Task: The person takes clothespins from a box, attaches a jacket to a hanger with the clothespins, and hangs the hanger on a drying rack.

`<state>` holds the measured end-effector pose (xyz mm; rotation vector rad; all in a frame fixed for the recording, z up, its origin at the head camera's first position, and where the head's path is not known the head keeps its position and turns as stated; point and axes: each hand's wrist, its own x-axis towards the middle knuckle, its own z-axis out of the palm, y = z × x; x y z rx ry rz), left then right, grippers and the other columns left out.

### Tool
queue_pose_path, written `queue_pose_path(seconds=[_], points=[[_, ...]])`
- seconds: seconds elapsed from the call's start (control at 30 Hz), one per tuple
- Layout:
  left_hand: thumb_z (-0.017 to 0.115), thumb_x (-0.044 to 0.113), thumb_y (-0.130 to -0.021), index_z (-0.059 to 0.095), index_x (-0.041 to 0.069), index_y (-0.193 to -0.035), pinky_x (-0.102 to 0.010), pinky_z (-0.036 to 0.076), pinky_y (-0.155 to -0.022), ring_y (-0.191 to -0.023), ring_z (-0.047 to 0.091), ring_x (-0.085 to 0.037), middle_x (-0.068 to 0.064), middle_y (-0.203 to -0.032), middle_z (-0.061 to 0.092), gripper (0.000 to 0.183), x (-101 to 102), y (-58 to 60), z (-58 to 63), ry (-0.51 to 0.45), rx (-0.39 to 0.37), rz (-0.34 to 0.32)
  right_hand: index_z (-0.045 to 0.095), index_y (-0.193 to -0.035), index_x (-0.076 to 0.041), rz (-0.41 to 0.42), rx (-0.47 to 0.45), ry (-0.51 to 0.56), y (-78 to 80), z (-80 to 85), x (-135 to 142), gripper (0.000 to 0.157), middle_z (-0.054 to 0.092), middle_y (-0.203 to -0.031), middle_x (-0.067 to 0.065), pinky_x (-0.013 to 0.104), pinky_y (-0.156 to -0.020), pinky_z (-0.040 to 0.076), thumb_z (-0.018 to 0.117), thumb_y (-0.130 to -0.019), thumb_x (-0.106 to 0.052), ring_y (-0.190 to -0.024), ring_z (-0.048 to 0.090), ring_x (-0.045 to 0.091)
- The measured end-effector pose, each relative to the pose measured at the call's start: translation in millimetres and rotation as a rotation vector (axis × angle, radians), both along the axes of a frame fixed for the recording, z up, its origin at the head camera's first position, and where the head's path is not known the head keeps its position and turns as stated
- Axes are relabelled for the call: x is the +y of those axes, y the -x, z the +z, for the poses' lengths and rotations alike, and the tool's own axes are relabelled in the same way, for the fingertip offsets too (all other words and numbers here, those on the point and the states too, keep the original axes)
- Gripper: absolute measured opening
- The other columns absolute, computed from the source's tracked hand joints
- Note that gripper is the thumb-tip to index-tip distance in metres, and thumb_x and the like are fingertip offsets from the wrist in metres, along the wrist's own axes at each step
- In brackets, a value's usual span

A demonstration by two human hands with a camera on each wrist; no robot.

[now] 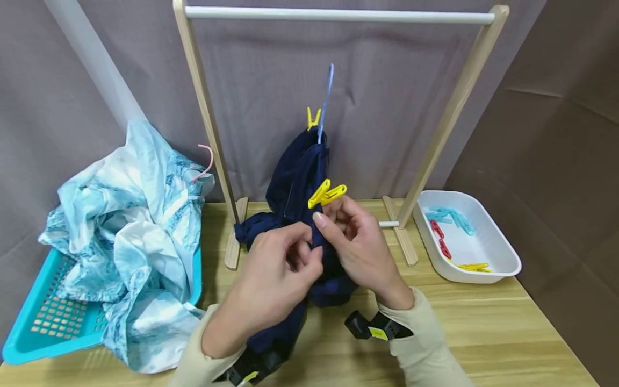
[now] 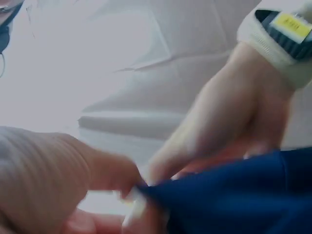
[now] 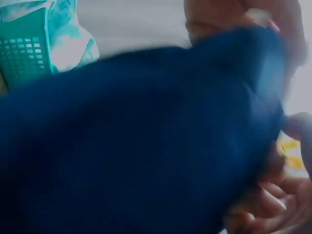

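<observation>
A navy garment hangs bunched on a blue hanger, only its hook and neck showing. One yellow clothes peg grips the garment at the hanger's foot; another yellow peg sits lower, just above my right hand. My left hand pinches an edge of the cloth between thumb and fingers, as the left wrist view shows. Close beside it, the right hand holds the same edge, thumb on one side and curled fingers on the other. Blurred navy cloth fills most of the right wrist view.
A wooden rack with a white bar stands behind the garment. At left, a turquoise basket holds blue-and-white cloth and a pink hanger hook. A white tray at right contains blue, red and yellow pegs.
</observation>
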<state>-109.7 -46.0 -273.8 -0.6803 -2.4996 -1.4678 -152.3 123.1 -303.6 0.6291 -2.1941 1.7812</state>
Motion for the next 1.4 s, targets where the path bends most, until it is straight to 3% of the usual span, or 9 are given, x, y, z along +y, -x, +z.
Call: queue_pose_path(seconds=[0.13, 0.33, 0.5, 0.67, 0.9, 1.07, 1.17, 1.27, 1.4], points=[[0.065, 0.005, -0.092, 0.072, 0.008, -0.088, -0.023, 0.044, -0.053, -0.054, 0.049, -0.003, 0.004, -0.062, 0.055, 0.009, -19.6, -4.9, 5.7, 0.105, 0.165, 0.208, 0.058, -0.109, -0.005, 0.080, -0.028, -0.034, 1.1, 0.6, 5.6, 0.009, 0.051, -0.074, 0.005, 0.027, -0.045, 0.038, 0.057, -0.104, -0.012, -0.049, 0.044, 0.014], [0.065, 0.000, -0.093, 0.078, 0.003, -0.094, -0.022, 0.033, -0.052, -0.056, 0.045, -0.011, -0.003, -0.065, 0.051, 0.014, -51.7, -2.9, 10.2, 0.110, 0.387, 0.469, 0.058, -0.110, -0.007, 0.061, -0.032, -0.103, 5.5, 1.4, 17.5, 0.009, 0.055, -0.079, 0.012, 0.029, -0.048, 0.043, 0.055, -0.106, -0.014, -0.050, 0.047, 0.017], [0.065, 0.001, -0.095, 0.079, -0.004, -0.097, -0.018, 0.025, -0.055, -0.058, 0.039, -0.007, -0.009, -0.065, 0.048, 0.015, -72.7, 9.3, 10.1, -0.076, 0.583, 0.633, 0.059, -0.108, -0.006, 0.061, -0.015, -0.148, 10.0, 2.0, 25.0, 0.011, 0.056, -0.080, 0.009, 0.029, -0.049, 0.044, 0.054, -0.106, -0.015, -0.051, 0.050, 0.020], [0.064, 0.012, -0.097, 0.079, -0.004, -0.094, -0.019, 0.025, -0.061, -0.063, 0.038, -0.004, -0.005, -0.063, 0.041, 0.022, -83.4, 38.0, 3.7, -0.284, 0.723, 0.768, 0.060, -0.107, -0.004, 0.074, -0.013, -0.140, 12.8, 2.0, 26.7, 0.011, 0.055, -0.076, 0.012, 0.028, -0.047, 0.040, 0.055, -0.105, -0.013, -0.050, 0.050, 0.023], [0.066, 0.011, -0.098, 0.079, -0.002, -0.101, -0.020, 0.023, -0.061, -0.060, 0.043, -0.028, -0.018, -0.067, 0.046, 0.019, -98.5, 60.1, -6.1, -0.077, 0.654, 0.770, 0.061, -0.108, -0.010, 0.081, -0.067, -0.210, 14.9, 2.4, 27.6, 0.011, 0.059, -0.083, 0.012, 0.029, -0.052, 0.046, 0.055, -0.106, -0.019, -0.054, 0.054, 0.024], [0.071, 0.017, -0.096, 0.080, 0.005, -0.106, -0.011, 0.030, -0.064, -0.064, 0.045, 0.002, -0.016, -0.073, 0.064, 0.018, -115.0, 53.7, -3.0, -0.007, 0.570, 0.790, 0.064, -0.110, -0.015, 0.002, -0.119, -0.420, 25.7, -3.3, 33.9, 0.025, 0.068, -0.094, 0.006, 0.034, -0.071, 0.052, 0.050, -0.108, -0.036, -0.078, 0.065, 0.021], [0.071, 0.018, -0.096, 0.079, 0.009, -0.110, -0.004, 0.037, -0.069, -0.073, 0.046, 0.021, -0.015, -0.085, 0.075, 0.018, -120.4, 50.6, -0.7, -0.022, 0.514, 0.814, 0.061, -0.127, -0.018, -0.035, -0.192, -0.583, 37.0, -18.0, 39.1, 0.043, 0.065, -0.123, 0.007, 0.044, -0.092, 0.053, 0.054, -0.102, -0.053, -0.110, 0.066, 0.026], [0.069, 0.014, -0.097, 0.078, 0.009, -0.112, -0.003, 0.040, -0.072, -0.078, 0.045, 0.026, -0.013, -0.091, 0.077, 0.018, -122.6, 49.5, -0.5, -0.027, 0.487, 0.824, 0.038, -0.154, -0.020, 0.018, -0.291, -0.695, 49.1, -43.5, 36.7, 0.082, 0.032, -0.160, 0.019, 0.056, -0.109, 0.044, 0.071, -0.089, -0.058, -0.139, 0.048, 0.039], [0.068, 0.012, -0.097, 0.078, 0.008, -0.110, -0.003, 0.040, -0.074, -0.081, 0.052, 0.013, -0.013, -0.090, 0.077, 0.016, -122.5, 51.1, -1.5, -0.049, 0.515, 0.821, -0.004, -0.165, -0.029, 0.109, -0.404, -0.762, 58.8, -81.7, 7.5, 0.133, -0.023, -0.166, 0.025, 0.066, -0.115, 0.034, 0.090, -0.073, -0.048, -0.154, 0.004, 0.055]])
